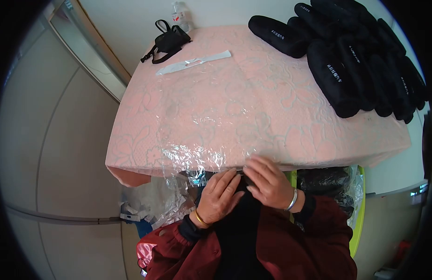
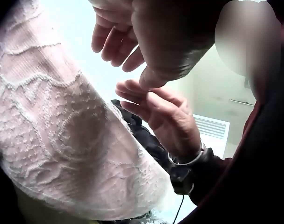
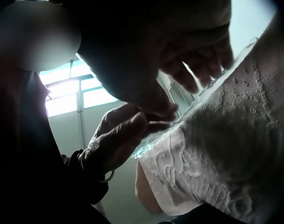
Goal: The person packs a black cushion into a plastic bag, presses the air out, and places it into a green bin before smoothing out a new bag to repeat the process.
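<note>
At the near edge of a table with a pink lace cloth (image 1: 253, 102), my two hands meet. My left hand (image 1: 219, 196), with a gold bangle, lies with fingers fairly straight against something dark (image 1: 241, 179) between the hands. My right hand (image 1: 268, 182), with a silver bangle, bends its fingers down onto the same spot. In the left wrist view the right hand (image 2: 167, 116) reaches its fingertips to the left hand (image 2: 132, 39), and nothing shows between them. In the right wrist view the left hand (image 3: 121, 135) has its fingertips bunched near the clear film's edge (image 3: 146, 144).
Clear film (image 1: 202, 158) covers the cloth. Several black pouches (image 1: 356, 56) are piled at the far right. A black bag (image 1: 169, 41), a bottle (image 1: 181, 15) and a clear strip (image 1: 193, 62) lie far left. Bagged black items (image 1: 335, 184) sit under the table's right side.
</note>
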A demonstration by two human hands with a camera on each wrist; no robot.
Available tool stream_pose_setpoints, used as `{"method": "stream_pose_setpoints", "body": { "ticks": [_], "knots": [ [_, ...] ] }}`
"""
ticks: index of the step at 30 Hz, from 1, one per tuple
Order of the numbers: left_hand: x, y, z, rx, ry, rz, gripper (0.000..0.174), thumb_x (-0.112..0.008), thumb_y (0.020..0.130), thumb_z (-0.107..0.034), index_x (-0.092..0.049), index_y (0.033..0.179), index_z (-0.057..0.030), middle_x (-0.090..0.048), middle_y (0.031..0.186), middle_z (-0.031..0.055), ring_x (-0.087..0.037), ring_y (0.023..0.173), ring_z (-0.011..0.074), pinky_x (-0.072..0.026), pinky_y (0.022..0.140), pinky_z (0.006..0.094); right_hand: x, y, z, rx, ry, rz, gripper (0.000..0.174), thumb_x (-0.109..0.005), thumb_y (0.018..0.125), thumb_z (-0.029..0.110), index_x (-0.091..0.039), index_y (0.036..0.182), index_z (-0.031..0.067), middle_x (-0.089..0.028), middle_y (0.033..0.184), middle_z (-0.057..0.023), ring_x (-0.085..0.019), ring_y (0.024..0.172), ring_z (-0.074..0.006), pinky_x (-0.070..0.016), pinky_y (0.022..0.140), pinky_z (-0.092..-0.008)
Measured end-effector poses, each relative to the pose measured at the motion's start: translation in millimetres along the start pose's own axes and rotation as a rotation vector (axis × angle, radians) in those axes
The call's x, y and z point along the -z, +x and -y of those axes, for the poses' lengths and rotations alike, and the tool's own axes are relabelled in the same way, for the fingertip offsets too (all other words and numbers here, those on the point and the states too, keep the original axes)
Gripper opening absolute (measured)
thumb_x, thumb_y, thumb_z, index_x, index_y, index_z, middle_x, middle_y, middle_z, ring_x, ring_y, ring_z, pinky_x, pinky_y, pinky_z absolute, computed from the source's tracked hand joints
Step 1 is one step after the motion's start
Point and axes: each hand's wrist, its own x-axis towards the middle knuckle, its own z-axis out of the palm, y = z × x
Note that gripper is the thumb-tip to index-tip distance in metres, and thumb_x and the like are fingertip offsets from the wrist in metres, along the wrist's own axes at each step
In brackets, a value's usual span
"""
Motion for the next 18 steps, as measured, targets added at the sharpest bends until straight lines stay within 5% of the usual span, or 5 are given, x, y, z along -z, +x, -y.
{"method": "stream_pose_setpoints", "body": {
  "ticks": [7,18],
  "knots": [
    [7,6,4,0.160,0.272,0.013,0.058,-0.075,0.082,-0.023,-0.057,0.132,0.0006,-0.056,0.137,0.0163,-0.049,0.128,0.0359,-0.0349,0.109,0.0513,-4,3,-5,-0.202,-0.188,-0.029,0.048,-0.076,0.075,0.010,-0.061,0.119,-0.0059,-0.058,0.127,-0.0188,-0.054,0.121,-0.0366,-0.0443,0.105,-0.0446],
    [29,14,43,0.235,0.488,-0.174,0.040,-0.072,0.083,-0.013,-0.063,0.121,-0.0056,-0.063,0.125,0.0121,-0.058,0.113,0.0327,-0.0439,0.095,0.0449,-6,10,-1,-0.086,-0.103,-0.101,0.044,-0.077,0.075,0.007,-0.064,0.117,-0.0017,-0.061,0.121,-0.0161,-0.059,0.113,-0.0349,-0.0498,0.097,-0.0419]
  ]
}}
